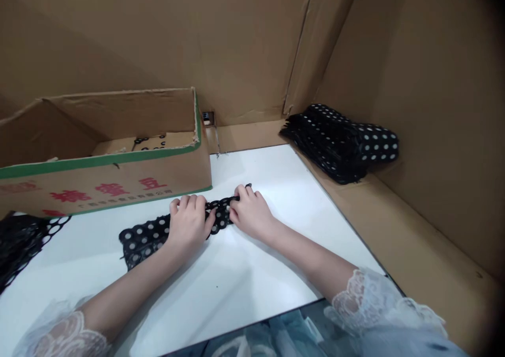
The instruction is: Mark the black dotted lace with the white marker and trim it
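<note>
A black perforated strip [148, 237] with rows of round holes lies slantwise on the white tabletop [252, 273]. My left hand [188, 220] is closed on its middle, thumb toward the right. Close by, my right hand [250, 209] pinches the strip's right end, and a small dark tip sticks up past the fingers. Between the two hands a short stretch of the strip shows, bunched or folded. The parts under my palms and fingers are hidden.
An open cardboard box [118, 180] with green edging stands at back left, small black rings inside. A stack of black dotted sheets [335, 141] leans on the cardboard wall [430, 109] at right. More black holed material [23, 241] lies at far left.
</note>
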The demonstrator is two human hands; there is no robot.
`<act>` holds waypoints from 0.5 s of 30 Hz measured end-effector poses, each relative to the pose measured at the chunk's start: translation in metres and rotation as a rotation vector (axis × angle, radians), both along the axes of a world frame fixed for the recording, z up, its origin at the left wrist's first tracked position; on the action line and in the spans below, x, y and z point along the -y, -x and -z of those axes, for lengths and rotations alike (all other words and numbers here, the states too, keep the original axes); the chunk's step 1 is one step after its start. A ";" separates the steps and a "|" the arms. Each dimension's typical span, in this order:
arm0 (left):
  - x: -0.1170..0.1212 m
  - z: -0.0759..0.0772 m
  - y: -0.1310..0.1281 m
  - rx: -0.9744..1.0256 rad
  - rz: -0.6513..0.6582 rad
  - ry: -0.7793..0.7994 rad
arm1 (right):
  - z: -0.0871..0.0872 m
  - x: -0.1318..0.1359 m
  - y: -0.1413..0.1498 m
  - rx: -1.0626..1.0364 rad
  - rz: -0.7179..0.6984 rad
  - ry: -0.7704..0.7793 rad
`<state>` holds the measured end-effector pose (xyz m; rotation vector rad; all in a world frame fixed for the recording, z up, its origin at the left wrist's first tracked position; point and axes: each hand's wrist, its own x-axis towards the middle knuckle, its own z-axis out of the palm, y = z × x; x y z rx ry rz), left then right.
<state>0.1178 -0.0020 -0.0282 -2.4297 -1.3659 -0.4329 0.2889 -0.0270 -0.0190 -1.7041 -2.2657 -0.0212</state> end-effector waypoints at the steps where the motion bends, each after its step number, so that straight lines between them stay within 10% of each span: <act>1: -0.002 0.001 0.002 0.020 -0.011 0.000 | 0.001 0.000 -0.003 -0.027 -0.014 0.014; 15: -0.001 0.000 0.018 0.107 0.287 0.235 | -0.005 -0.016 -0.041 -0.852 0.150 0.017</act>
